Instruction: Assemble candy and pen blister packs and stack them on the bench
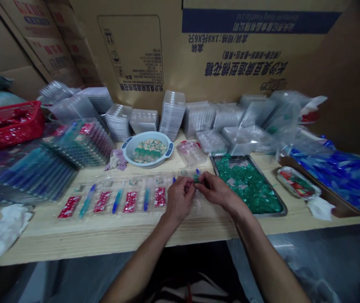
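Both hands pinch a small green wrapped piece (195, 178) between their fingertips, the left hand (180, 198) and right hand (213, 188) meeting just left of a steel tray of green wrapped pieces (270, 185). Left of that tray lie clear plastic sleeves with red packets and blue sticks (137, 202); beyond it sit a round blue-handled bowl (129, 147) and stacked clear plastic trays (172, 113).

Smooth wooden bench (104, 233), glossy plastic sheet (135, 181)
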A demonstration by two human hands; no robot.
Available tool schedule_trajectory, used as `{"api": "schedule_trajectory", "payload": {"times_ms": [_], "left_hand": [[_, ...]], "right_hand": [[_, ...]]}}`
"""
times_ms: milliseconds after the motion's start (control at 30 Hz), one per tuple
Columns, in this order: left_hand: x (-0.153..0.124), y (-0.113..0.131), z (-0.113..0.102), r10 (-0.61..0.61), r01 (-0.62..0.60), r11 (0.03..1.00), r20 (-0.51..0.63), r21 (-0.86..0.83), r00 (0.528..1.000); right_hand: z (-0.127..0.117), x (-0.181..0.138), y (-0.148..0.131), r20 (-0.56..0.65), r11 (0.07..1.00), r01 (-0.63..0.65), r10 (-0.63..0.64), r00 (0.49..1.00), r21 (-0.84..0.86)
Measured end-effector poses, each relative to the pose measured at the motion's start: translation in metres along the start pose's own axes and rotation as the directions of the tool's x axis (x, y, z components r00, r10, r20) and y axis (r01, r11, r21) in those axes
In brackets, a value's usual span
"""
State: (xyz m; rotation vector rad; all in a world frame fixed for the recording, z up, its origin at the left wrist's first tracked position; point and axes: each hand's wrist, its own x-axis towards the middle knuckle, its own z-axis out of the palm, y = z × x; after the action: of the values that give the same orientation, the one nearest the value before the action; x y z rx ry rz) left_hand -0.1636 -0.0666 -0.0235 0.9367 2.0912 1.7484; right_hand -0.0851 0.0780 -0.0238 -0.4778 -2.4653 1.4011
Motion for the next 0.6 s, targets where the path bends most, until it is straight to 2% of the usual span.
{"api": "schedule_trajectory", "payload": {"times_ms": [167,233,300,367,433,500,600], "left_hand": [[-0.001,0.004,0.001,-0.022,0.022,1.0,-0.023,-0.009,0.999],[-0.001,0.004,0.002,-0.079,0.079,0.994,0.001,-0.07,0.997],[0.0,0.003,0.002,-0.164,0.168,0.97,0.034,-0.174,0.986],[0.001,0.002,0.002,-0.23,0.236,0.935,0.053,-0.264,0.972],[0.003,0.003,0.0,-0.253,0.256,0.92,0.048,-0.297,0.966],[0.004,0.004,-0.002,-0.248,0.251,0.923,0.048,-0.29,0.968],[0.005,0.005,-0.004,-0.239,0.252,0.929,0.078,-0.273,0.968]], "right_hand": [[-0.013,-0.002,-0.004,0.043,0.992,-0.065,0.06,0.997,0.11],[-0.015,-0.003,-0.006,0.062,0.987,-0.055,0.047,0.997,0.148],[-0.015,-0.006,-0.009,-0.001,0.993,-0.005,0.005,1.0,0.117],[-0.012,-0.01,-0.013,-0.092,0.996,0.087,-0.087,0.992,0.001],[-0.009,-0.015,-0.019,-0.122,0.964,0.198,-0.221,0.968,-0.175],[-0.007,-0.02,-0.027,-0.074,0.899,0.276,-0.318,0.945,-0.341],[-0.007,-0.023,-0.036,-0.008,0.825,0.29,-0.337,0.942,-0.486]]}}
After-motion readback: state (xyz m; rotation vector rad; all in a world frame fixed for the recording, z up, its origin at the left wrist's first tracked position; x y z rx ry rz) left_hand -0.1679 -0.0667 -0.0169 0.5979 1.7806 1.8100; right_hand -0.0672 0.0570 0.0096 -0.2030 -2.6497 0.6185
